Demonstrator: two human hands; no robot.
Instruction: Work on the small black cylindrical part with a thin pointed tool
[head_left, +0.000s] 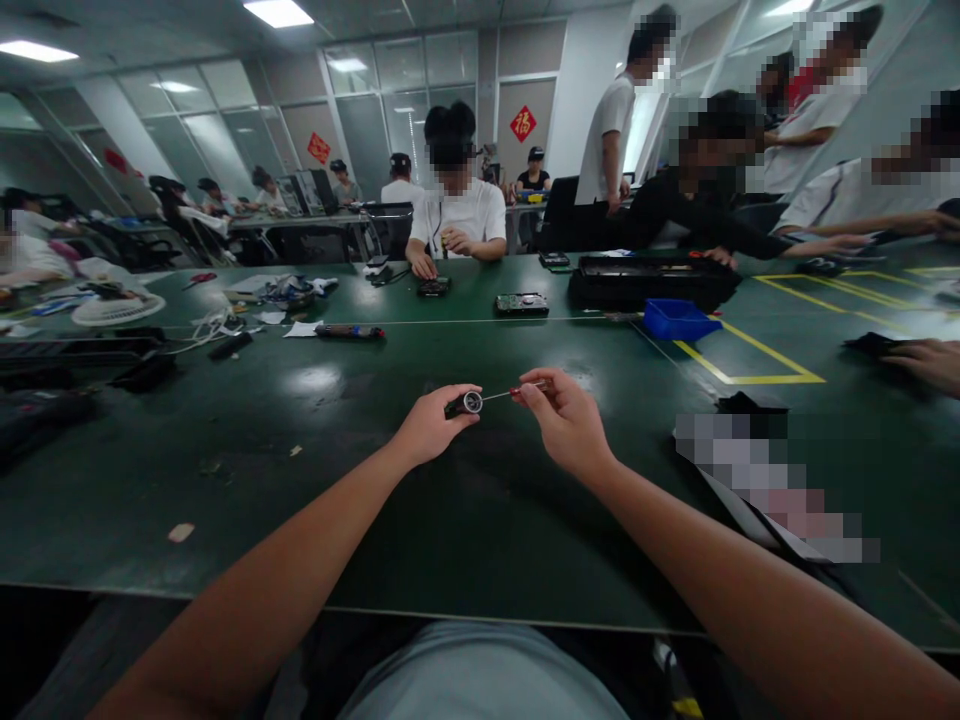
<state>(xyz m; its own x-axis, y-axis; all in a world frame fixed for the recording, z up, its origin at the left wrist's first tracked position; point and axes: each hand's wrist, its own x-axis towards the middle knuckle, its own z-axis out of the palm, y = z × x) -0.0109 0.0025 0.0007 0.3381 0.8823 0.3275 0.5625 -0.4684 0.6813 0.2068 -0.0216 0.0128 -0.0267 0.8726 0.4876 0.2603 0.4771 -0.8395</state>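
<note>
Above the green tabletop [465, 540], my left hand [429, 428] is closed around a small black cylinder [472, 402], whose round, silver-rimmed end faces me and to the right. My right hand [568, 425] grips a screwdriver [498, 396] by its reddish handle. The thin metal shaft points left, its tip at the cylinder's rim; whether it touches or enters the end I cannot tell. Fingers cover most of the cylinder's body and much of the screwdriver handle.
Farther back lie a hard drive [522, 303], a blue bin [679, 320], a long black housing [651, 282] and a dark pen-shaped tool [349, 332]. Cables and black parts [146, 372] fill the left. A person [457, 220] works opposite; another person's hand [930, 362] rests at right.
</note>
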